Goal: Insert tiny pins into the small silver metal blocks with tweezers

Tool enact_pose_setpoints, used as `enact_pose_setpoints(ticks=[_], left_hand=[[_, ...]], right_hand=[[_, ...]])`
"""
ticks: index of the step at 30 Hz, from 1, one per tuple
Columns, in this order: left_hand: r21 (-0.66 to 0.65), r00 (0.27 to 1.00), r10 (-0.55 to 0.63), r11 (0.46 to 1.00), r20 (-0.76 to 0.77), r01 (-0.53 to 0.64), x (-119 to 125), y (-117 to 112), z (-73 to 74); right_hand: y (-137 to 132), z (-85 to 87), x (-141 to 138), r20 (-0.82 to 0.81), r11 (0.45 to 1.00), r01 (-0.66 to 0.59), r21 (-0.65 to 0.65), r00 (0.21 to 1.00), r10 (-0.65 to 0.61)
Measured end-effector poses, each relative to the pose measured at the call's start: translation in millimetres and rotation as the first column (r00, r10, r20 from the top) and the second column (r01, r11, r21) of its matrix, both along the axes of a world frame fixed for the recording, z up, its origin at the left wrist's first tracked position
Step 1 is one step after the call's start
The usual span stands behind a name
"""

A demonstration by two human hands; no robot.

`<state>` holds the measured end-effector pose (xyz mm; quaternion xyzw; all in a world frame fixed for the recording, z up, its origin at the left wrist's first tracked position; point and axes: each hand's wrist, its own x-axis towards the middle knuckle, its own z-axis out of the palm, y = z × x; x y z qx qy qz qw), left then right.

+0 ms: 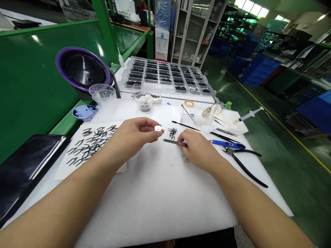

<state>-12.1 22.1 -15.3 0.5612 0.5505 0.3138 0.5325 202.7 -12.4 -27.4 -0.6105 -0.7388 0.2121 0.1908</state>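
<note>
two hands | left hand pinches white piece | right hand grips tweezers

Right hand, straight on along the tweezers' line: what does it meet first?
Likely the left hand: the tweezers in the right hand point left, tips just short of its fingertips, slightly below the small white piece it pinches. Depth is unclear.

Left hand pinches a small white piece at its fingertips above the white foam mat; right hand grips tweezers, tips pointing left, just below a small pile of black parts. Rows of black forked parts lie on a paper sheet left, pliers and a blue pen right, compartment tray behind.
</note>
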Motion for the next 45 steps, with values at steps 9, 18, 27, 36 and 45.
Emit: enact_pose_setpoints(ticks=[9, 18, 27, 36, 45], left_hand=[[0.138, 0.984, -0.123, 0.98, -0.127, 0.141, 16, -20, -0.9], [0.439, 0.942, -0.038, 0.878, -0.334, 0.192, 17, -29, -5.5], [0.53, 0.904, -0.048, 0.797, -0.424, 0.291, 20, -33, -2.5], [0.609, 0.905, -0.015, 0.735, -0.426, 0.298, 21, -35, -4.0], [0.71, 0.897, 0.031, 0.624, -0.44, 0.326, 22, -37, -6.8]], right_hand=[[-24, 12.5, 7, -0.44, 0.983, 0.166, 0.084, 0.891, -0.113], [-31, 16.5, -4, -0.318, 0.988, 0.149, 0.048, 0.94, -0.127], [-36, 20.4, -9, -0.415, 0.984, 0.146, -0.103, 0.892, -0.176], [-36, 20.4, -10, -0.413, 0.978, 0.123, -0.169, 0.892, -0.184], [-36, 17.3, -15, -0.446, 0.975, 0.174, -0.139, 0.868, -0.219]])
